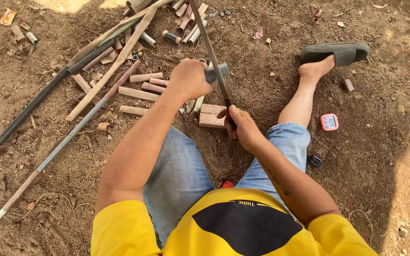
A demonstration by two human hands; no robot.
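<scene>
I sit on bare dirt with my knees apart. My left hand [189,78] is closed around a short grey pipe [218,72], holding it down over a reddish block [210,116] on the ground. My right hand [243,127] grips the lower end of a long thin saw blade [209,45]. The blade slants up and away from me and crosses the pipe just beside my left fist. The part of the pipe inside my left hand is hidden.
Several cut pipe pieces [141,85] and long pipes [72,132] lie at the left and far side. A pink timer [329,122] and a small black object [315,160] lie beside my right leg. My right foot wears a grey sandal [338,51].
</scene>
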